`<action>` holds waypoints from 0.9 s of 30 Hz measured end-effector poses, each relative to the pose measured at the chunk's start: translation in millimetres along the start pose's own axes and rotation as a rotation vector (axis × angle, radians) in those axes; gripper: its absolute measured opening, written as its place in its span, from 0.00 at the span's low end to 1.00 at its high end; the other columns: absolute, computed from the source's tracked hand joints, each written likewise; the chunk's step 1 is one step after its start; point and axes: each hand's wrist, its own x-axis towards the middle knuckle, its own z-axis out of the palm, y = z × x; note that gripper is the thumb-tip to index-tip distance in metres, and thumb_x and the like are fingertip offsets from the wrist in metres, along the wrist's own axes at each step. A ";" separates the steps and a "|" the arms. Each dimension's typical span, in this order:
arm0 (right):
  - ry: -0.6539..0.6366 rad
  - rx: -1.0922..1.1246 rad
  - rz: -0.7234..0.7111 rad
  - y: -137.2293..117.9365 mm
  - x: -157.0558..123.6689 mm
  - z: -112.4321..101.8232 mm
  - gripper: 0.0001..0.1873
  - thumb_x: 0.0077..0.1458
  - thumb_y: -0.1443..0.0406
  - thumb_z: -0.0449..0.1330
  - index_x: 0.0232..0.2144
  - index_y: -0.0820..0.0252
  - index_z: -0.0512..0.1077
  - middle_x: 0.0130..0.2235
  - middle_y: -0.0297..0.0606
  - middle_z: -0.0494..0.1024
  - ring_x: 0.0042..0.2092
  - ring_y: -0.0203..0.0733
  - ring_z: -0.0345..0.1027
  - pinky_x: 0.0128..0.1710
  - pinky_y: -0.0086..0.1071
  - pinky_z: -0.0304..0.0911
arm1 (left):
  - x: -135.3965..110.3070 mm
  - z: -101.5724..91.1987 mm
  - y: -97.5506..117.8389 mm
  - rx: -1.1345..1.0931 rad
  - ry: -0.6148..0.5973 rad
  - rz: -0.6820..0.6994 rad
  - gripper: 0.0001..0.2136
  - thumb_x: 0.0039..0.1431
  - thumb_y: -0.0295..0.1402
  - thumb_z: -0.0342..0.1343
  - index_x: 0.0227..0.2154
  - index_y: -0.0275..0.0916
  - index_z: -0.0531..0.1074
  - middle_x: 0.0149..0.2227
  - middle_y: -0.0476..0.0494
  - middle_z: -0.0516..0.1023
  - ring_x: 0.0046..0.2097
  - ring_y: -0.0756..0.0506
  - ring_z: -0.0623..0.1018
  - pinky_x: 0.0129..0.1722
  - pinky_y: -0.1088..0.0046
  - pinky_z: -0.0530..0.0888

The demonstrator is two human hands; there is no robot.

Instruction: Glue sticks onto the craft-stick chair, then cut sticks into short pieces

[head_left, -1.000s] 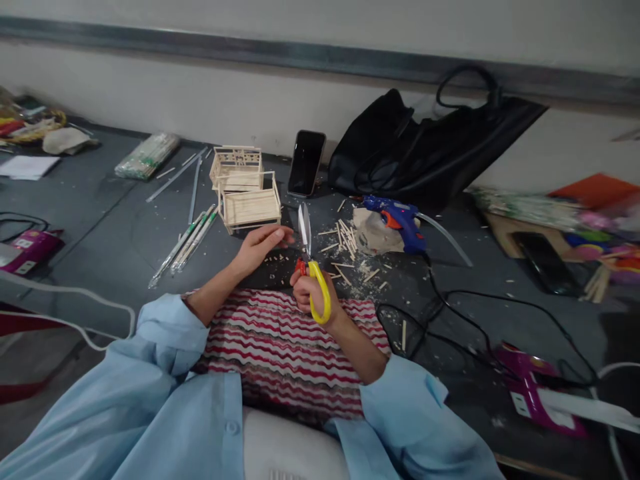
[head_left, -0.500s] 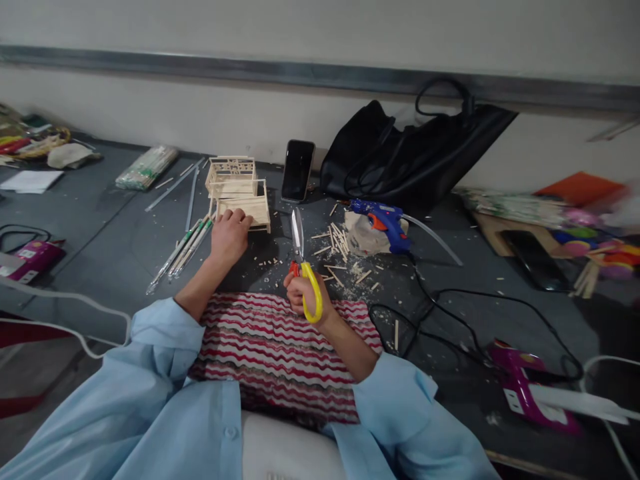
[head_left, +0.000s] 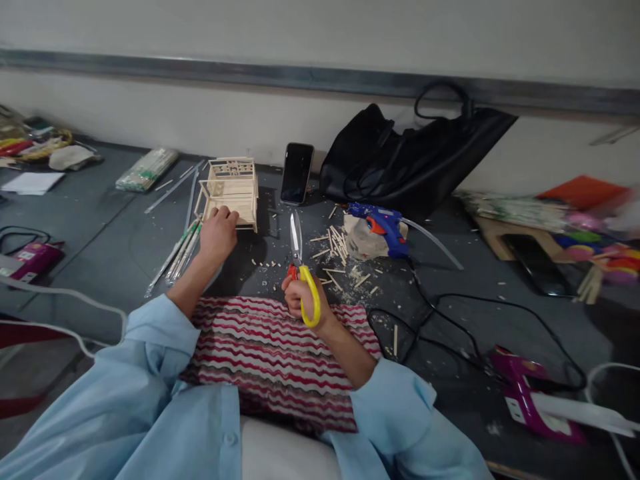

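A small model made of thin wooden sticks [head_left: 231, 189], with railings and a slatted base, stands on the dark table at centre-left. My left hand [head_left: 219, 235] is closed on its near edge, the fingertips partly hidden behind the hand. In my right hand [head_left: 303, 297] is a pair of scissors [head_left: 309, 297] with one yellow and one red handle, blades pointing away and nearly together. Beside my left wrist lie wrapped bundles of sticks [head_left: 183, 255]. Loose cut sticks [head_left: 338, 245] are scattered right of the blades.
A blue glue gun [head_left: 381, 225] rests on a crumpled pad, its black cord running right. Behind are a phone [head_left: 297, 173] propped on the wall and a black bag [head_left: 405, 160]. A striped cloth [head_left: 280, 360] covers the table's near edge. A purple power strip [head_left: 530, 393] lies right.
My left hand has shifted left, and the near part of the stick model has moved left with it, now more in line with the back part. The scissors have stayed almost still.
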 end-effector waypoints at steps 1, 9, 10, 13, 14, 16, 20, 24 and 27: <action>0.001 0.001 -0.002 0.1 -0.1 0.0 0.07 0.29 0.66 0.53 0.19 0.58 0.64 0.11 0.18 0.50 0.14 0.23 0.37 0.13 0.21 0.35 | 4.3 1.1 -0.6 0.007 0.006 -0.003 0.13 0.56 0.24 0.44 0.40 0.35 0.71 0.42 0.32 0.70 0.48 0.35 0.67 0.39 0.61 0.67; 0.000 0.011 -0.002 1.0 0.0 -2.2 0.07 0.29 0.66 0.53 0.19 0.58 0.64 0.10 0.18 0.50 0.13 0.23 0.37 0.13 0.20 0.35 | 39.5 14.0 -7.6 0.001 0.007 0.002 0.14 0.57 0.24 0.42 0.41 0.35 0.71 0.43 0.32 0.70 0.48 0.36 0.66 0.43 0.61 0.66; -0.006 0.014 0.004 0.9 0.6 -2.6 0.07 0.29 0.66 0.53 0.19 0.58 0.64 0.10 0.18 0.51 0.13 0.23 0.37 0.12 0.21 0.35 | 43.5 15.4 -8.5 0.006 0.017 -0.005 0.14 0.57 0.24 0.42 0.41 0.35 0.71 0.43 0.32 0.70 0.49 0.36 0.66 0.43 0.61 0.66; -0.024 0.023 0.023 -0.3 2.2 -3.5 0.07 0.28 0.65 0.53 0.19 0.58 0.64 0.10 0.19 0.51 0.13 0.24 0.37 0.12 0.21 0.35 | 53.5 17.3 -10.9 0.014 0.039 -0.021 0.15 0.56 0.23 0.41 0.42 0.35 0.71 0.44 0.32 0.70 0.49 0.35 0.66 0.41 0.61 0.67; -0.025 0.025 0.026 -0.9 2.5 -3.6 0.07 0.28 0.65 0.54 0.19 0.58 0.64 0.10 0.19 0.51 0.14 0.23 0.37 0.12 0.21 0.35 | 55.8 17.2 -11.6 0.013 0.042 -0.023 0.15 0.56 0.23 0.41 0.42 0.35 0.71 0.44 0.32 0.70 0.49 0.35 0.67 0.41 0.62 0.67; -0.028 0.029 0.032 -2.4 2.3 -3.5 0.07 0.28 0.65 0.54 0.18 0.58 0.64 0.10 0.19 0.50 0.14 0.23 0.37 0.12 0.21 0.35 | 57.7 15.5 -12.1 0.003 0.041 -0.037 0.16 0.56 0.23 0.41 0.42 0.36 0.71 0.44 0.32 0.71 0.49 0.35 0.67 0.39 0.62 0.67; -0.040 0.036 0.048 -3.0 0.8 -3.6 0.06 0.29 0.65 0.54 0.18 0.58 0.64 0.10 0.18 0.50 0.13 0.23 0.37 0.12 0.21 0.35 | 51.5 6.8 -3.3 -0.059 0.103 -0.084 0.16 0.56 0.23 0.42 0.43 0.34 0.70 0.43 0.30 0.71 0.49 0.34 0.68 0.43 0.60 0.67; -0.029 0.032 0.020 -0.4 -0.4 -4.9 0.06 0.30 0.66 0.53 0.19 0.59 0.65 0.10 0.18 0.50 0.13 0.23 0.36 0.12 0.20 0.35 | 45.7 3.8 25.2 -0.165 0.170 0.121 0.16 0.58 0.25 0.42 0.46 0.35 0.69 0.45 0.33 0.70 0.49 0.37 0.68 0.47 0.60 0.66; -0.026 0.024 0.030 0.4 -0.6 -5.5 0.07 0.30 0.66 0.53 0.20 0.59 0.65 0.10 0.19 0.52 0.13 0.23 0.37 0.12 0.20 0.35 | 52.2 14.7 48.6 -0.233 0.014 0.247 0.15 0.59 0.26 0.42 0.44 0.36 0.70 0.45 0.35 0.71 0.47 0.40 0.70 0.45 0.63 0.68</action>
